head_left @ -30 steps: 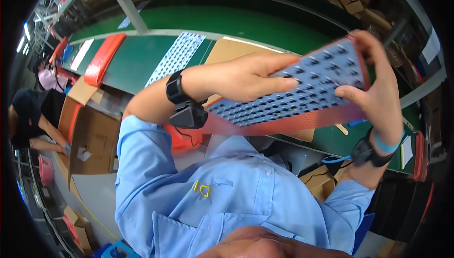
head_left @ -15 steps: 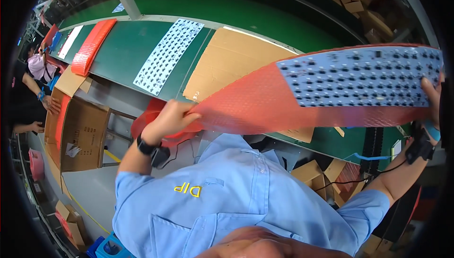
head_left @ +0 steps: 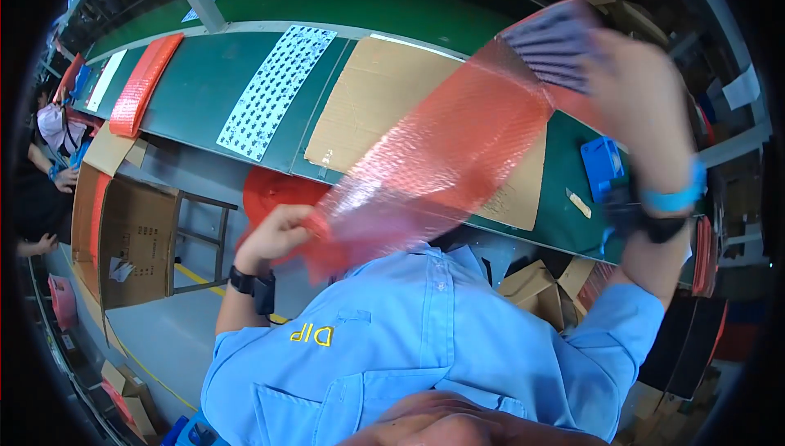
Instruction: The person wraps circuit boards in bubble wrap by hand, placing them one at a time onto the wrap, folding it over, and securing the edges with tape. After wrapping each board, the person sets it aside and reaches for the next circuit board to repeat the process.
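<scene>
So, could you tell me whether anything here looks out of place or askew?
Nothing looks damaged or spilled. The red bubble-wrap sleeve is stretched slantwise between the left hand and the right hand, with a grey panel sticking out of its upper end. A white dotted sheet and a cardboard sheet lie flat on the green bench.

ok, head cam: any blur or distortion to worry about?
Head view: right hand and the perforated panel it holds are motion-smeared; left hand on the red bubble-wrap sleeve is sharper. The fisheye bends the green bench edge, the corners are black, and the lighting is even.
</scene>
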`<state>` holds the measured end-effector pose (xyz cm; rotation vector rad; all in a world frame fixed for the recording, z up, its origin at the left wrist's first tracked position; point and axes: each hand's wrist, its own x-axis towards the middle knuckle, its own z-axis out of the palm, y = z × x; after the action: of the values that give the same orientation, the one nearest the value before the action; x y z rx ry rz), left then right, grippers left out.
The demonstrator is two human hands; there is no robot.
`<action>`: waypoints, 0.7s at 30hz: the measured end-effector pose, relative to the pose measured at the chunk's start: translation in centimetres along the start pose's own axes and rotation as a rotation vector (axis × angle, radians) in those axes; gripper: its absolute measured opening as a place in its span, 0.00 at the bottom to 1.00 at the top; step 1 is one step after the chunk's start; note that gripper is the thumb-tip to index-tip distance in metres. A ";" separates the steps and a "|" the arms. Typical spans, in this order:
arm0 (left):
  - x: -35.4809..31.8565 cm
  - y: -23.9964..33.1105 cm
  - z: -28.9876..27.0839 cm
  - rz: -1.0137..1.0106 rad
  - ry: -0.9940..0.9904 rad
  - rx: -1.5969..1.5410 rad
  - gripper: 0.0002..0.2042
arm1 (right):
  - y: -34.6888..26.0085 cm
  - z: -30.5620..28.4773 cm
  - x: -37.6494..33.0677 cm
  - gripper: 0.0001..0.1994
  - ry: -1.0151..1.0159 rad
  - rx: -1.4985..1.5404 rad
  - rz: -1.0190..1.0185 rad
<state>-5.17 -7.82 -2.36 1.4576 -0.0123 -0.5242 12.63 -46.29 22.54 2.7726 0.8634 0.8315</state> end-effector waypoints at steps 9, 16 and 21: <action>1.5 -1.8 1.1 -0.126 -0.264 -0.287 0.19 | -15.1 14.8 -9.0 0.18 -0.295 0.189 -0.106; 0.6 -1.6 0.2 -0.116 -0.214 -0.234 0.18 | -15.5 16.9 -9.4 0.24 -0.209 0.180 -0.147; 0.3 -0.6 -0.4 -0.105 -0.162 -0.135 0.14 | -16.0 17.7 -9.9 0.31 -0.222 0.144 -0.207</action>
<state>-5.00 -7.57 -3.08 1.2859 -0.0282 -0.7151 7.49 -37.70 -1.28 2.7607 1.1819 0.4348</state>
